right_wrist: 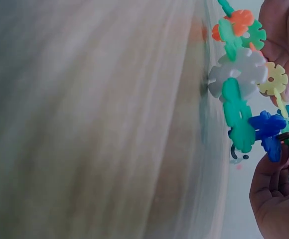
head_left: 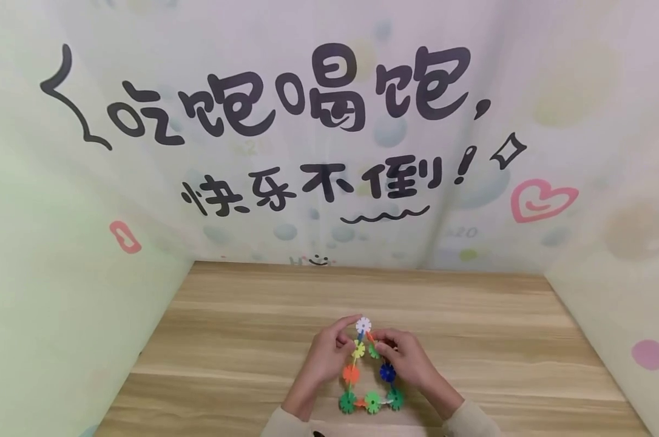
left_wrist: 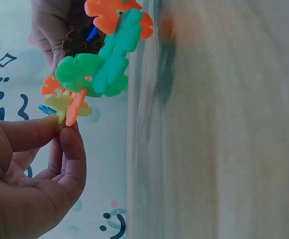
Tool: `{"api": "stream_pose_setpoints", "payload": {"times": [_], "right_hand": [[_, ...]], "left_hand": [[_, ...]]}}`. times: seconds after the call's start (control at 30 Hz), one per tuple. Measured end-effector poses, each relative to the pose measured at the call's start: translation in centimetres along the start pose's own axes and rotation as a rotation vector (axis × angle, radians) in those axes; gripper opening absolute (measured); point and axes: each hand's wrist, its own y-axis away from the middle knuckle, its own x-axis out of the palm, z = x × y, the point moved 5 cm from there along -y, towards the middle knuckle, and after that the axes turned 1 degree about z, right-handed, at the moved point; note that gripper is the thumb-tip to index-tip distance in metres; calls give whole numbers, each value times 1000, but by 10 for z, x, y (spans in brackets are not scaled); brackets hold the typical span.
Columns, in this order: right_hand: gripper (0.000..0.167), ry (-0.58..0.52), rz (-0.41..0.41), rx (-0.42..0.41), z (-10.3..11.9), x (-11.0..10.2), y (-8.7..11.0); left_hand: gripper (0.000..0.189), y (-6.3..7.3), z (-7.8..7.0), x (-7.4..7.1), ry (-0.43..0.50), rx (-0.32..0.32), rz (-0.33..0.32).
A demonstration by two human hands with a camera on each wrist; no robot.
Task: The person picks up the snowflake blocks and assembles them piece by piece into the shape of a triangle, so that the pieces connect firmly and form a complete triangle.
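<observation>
A ring of coloured plastic snowflake discs (head_left: 372, 402), slotted together into a tall house-like outline, is held between both hands. At its peak sits a white disc (head_left: 364, 325); green discs form the corners nearest the person. My left hand (head_left: 325, 357) pinches the upper left side by a yellow disc (head_left: 359, 349), its index finger reaching up to the white one. On the opposite side, my right hand (head_left: 408, 357) pinches beside a light green disc (head_left: 374, 350), above a dark blue disc (head_left: 387, 372). A brown disc (left_wrist: 79, 42) on the right side shows in the left wrist view.
The ring is over a wood-grain table (head_left: 242, 340). Pale printed curtain walls (head_left: 286, 243) with black lettering stand behind the table and along both sides.
</observation>
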Motion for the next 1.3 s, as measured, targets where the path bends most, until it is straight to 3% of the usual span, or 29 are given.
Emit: {"api": "stream_pose_setpoints", "payload": {"times": [0.27,0.47,0.6,0.83,0.93,1.3], "right_hand": [[23,-55,19,26,-3,3,-3],[22,-126,49,106,-8,11,0],[16,-161,30,137,-11,10,4],[13,-264,27,221,-18,17,11],[14,-309,11,251,-19,16,14],[16,-237,-39,256,-20,0,5]], "left_hand": [[52,-1,2,-1,-13,-12,5],[57,9,14,2,-25,-75,36],[61,15,13,5,-54,-58,48],[54,23,12,-2,-51,-120,101],[53,25,10,-6,-47,-113,106],[55,21,3,-14,-6,-87,119]]}}
